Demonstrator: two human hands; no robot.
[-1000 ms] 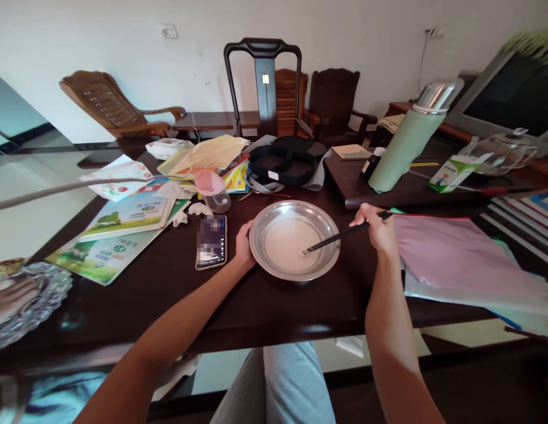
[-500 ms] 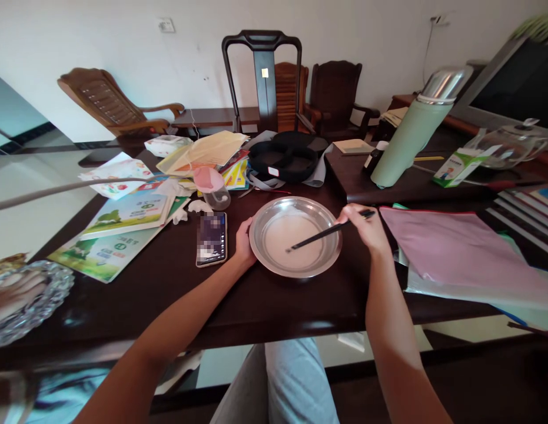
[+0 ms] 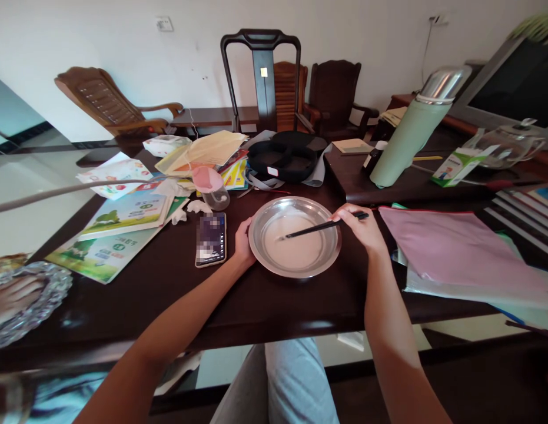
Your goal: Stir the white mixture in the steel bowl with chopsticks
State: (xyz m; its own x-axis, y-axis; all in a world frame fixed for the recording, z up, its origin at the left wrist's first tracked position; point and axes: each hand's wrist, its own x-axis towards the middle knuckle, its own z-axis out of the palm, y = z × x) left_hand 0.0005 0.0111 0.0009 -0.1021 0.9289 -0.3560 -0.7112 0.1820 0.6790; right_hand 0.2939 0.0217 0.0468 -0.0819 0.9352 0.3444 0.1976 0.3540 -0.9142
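A round steel bowl (image 3: pixel 261 257) stands on the dark table, with a pale, milky mixture (image 3: pixel 295 250) in its bottom. My left hand (image 3: pixel 244 242) grips the bowl's left rim, its fingers partly hidden beneath. In my right hand (image 3: pixel 361 228), closed above the right rim, are black chopsticks (image 3: pixel 315 228). They slant down to the left, and their tips dip into the mixture near the middle of the bowl. A phone (image 3: pixel 211 238) with a lit screen lies just left of my left hand.
Booklets (image 3: pixel 110 253), crumpled tissue and a pink-lidded cup (image 3: pixel 212 189) lie to the left. Another person's hand (image 3: pixel 17 294) rests by a glass dish (image 3: pixel 57 300). A black divided case (image 3: pixel 285 158) sits behind the bowl; a green thermos (image 3: pixel 406 135) and pink folder (image 3: pixel 459 247) stand and lie rightward.
The chopstick tips have moved left and a little up within the bowl, and my right hand has shifted slightly left. My left hand stays on the rim.
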